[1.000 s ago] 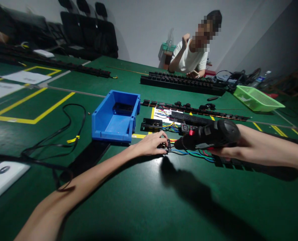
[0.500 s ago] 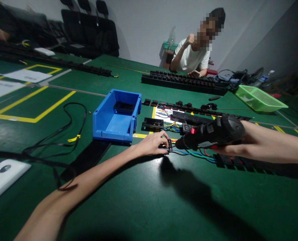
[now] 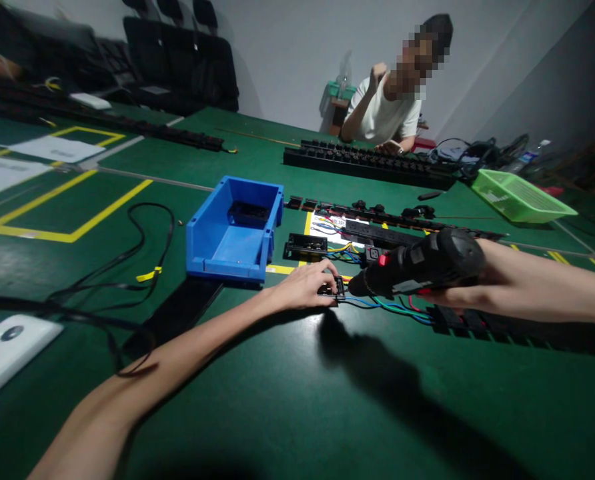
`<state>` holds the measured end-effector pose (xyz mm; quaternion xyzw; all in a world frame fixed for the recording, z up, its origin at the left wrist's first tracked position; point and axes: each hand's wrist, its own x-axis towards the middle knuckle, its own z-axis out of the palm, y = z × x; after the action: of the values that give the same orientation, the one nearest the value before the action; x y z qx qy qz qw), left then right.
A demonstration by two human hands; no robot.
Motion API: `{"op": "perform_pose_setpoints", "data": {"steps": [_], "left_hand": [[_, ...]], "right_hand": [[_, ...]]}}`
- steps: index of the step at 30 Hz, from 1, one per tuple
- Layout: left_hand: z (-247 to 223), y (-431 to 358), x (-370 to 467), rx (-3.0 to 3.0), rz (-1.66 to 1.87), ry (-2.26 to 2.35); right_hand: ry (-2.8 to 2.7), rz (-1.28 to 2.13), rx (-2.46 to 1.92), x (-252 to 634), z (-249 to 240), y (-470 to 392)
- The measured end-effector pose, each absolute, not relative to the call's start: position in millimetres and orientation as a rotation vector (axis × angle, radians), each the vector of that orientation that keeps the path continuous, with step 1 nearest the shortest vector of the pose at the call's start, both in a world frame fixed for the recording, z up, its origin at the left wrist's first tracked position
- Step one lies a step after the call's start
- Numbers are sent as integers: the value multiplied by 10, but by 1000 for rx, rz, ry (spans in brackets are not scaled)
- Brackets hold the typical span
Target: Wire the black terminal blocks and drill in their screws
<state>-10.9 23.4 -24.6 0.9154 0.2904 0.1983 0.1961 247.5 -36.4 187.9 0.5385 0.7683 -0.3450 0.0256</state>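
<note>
your left hand (image 3: 303,287) stays half-curled, steadying the small black rectangular housing (image 3: 339,288) on the green table (image 3: 257,393), while your right hand (image 3: 500,283) stays wrapped round the black-and-red power drill (image 3: 412,268) near it.

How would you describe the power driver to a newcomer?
On the green table, find the blue bin, then look right to the right hand. It holds the power driver: black, thick and rounded with a red tab, unlike the long black strips behind it.
</note>
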Motion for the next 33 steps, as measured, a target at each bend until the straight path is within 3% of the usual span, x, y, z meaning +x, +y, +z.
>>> {"op": "perform_pose_setpoints", "data": {"steps": [13,20,26,33], "left_hand": [[-218,218,-114,2561,539,821],[-237,225,-108,2544,551,795],[-251,229,-106,2553,537,810],[-245,232,-98,2568,496,838]], "right_hand": [[2338,-938,1640,2409,1963,-308],[2410,-683,1450,2274,2069,-81],[2422,-747,1173,2110,2147,185],[2291,-896,1161,1999,2142,300]]}}
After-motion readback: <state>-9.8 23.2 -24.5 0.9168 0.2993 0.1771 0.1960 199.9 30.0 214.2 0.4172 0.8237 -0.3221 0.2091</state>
